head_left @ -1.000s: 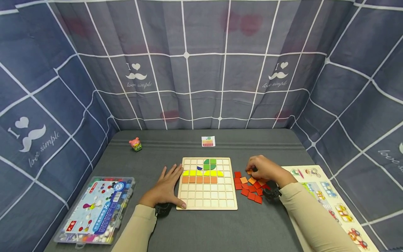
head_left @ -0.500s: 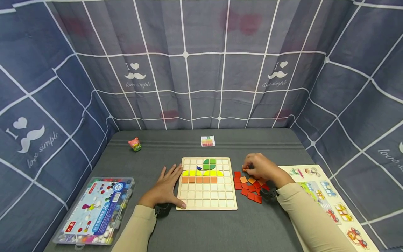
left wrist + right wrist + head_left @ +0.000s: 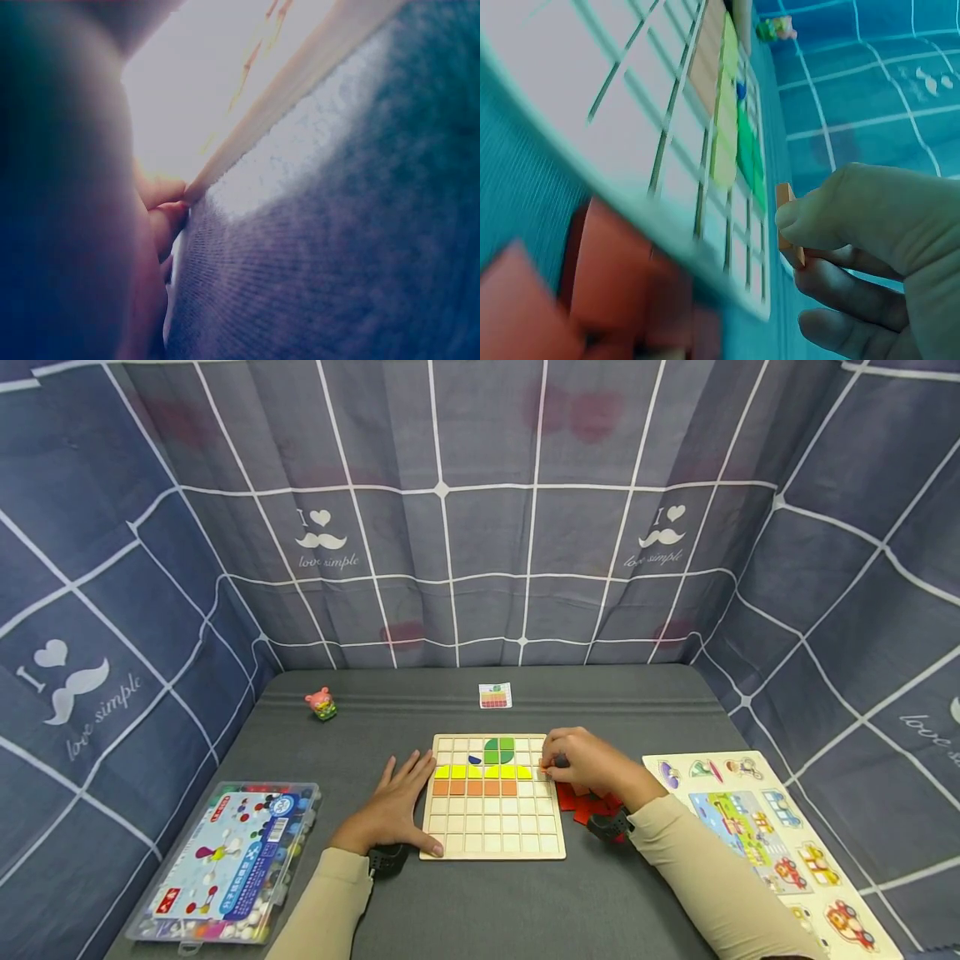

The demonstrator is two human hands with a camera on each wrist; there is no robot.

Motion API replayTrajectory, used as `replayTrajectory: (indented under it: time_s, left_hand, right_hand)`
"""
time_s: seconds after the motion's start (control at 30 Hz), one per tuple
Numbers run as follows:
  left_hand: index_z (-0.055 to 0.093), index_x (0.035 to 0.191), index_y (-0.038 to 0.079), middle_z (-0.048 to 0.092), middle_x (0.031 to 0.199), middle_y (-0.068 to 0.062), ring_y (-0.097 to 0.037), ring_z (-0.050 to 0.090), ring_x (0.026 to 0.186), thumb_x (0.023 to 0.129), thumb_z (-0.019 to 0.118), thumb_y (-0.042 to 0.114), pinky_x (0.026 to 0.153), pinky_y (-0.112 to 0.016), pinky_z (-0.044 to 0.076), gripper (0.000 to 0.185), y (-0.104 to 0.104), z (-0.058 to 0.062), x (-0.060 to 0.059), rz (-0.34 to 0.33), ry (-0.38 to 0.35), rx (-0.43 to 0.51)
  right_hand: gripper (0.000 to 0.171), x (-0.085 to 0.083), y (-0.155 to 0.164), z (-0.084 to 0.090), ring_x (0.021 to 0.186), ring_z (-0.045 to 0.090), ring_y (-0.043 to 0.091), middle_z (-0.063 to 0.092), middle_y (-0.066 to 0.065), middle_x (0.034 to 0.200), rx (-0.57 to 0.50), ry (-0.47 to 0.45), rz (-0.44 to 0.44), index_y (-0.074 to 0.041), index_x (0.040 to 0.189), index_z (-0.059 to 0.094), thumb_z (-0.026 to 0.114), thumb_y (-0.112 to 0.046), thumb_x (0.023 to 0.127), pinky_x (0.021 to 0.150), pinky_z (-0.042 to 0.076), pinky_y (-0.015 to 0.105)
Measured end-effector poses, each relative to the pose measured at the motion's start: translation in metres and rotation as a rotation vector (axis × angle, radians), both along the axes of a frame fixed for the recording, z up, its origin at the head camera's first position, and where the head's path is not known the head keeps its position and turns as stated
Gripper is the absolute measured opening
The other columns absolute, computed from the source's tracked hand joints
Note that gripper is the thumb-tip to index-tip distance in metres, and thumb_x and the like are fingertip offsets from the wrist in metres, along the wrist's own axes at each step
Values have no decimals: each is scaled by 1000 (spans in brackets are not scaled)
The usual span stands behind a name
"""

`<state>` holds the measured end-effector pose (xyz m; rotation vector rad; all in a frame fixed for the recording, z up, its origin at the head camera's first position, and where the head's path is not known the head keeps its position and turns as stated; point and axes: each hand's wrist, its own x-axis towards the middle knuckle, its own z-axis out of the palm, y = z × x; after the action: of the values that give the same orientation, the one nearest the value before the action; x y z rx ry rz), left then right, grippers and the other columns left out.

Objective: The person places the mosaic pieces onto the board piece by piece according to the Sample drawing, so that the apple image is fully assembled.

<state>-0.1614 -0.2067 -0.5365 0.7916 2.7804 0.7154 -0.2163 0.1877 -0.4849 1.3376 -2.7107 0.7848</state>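
A wooden grid board (image 3: 495, 835) lies mid-table, with green, blue, yellow and orange tiles set in its upper rows. My left hand (image 3: 393, 806) rests along the board's left side, fingers spread and thumb on the lower left corner. In the right wrist view, my right hand (image 3: 870, 247) pinches an orange square tile (image 3: 786, 217) between thumb and fingers. In the head view that right hand (image 3: 588, 760) is over the board's right edge, near the end of the yellow row. Red tiles (image 3: 588, 806) lie loose beside the board, partly hidden under the right wrist.
A small pattern card (image 3: 495, 696) lies behind the board. To the left are a pink-headed figurine (image 3: 322, 703) and a clear case of coloured beads (image 3: 225, 860). A picture puzzle board (image 3: 772, 835) lies at the right. Gridded curtains surround the table.
My right hand has lifted an orange tile from the loose pile and moved left to the board's right edge. My left hand has stayed in place.
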Motion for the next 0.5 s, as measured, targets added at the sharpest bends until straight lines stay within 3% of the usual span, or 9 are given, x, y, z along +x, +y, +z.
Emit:
replayTrajectory:
  time_s: [0.27,0.5]
  left_hand:
    - [20,168,4,14,174,-13,-36,6,159,53,90,79,122,-61,-9,154,0,0,1,3,2,3]
    - [19,169,4,13,174,-13,-37,7,159,54,90,79,122,-62,-9,154,-1,-1,-1,-13,8,8]
  right_hand:
    - [7,3,-40,2,90,67,11,69,-2,98,-42,33,92,-7,90,81,82,0,90,77,59,28]
    - [9,4,-54,-5,86,64,6,68,-4,93,15,60,119,-9,89,81,84,-2,87,77,56,23]
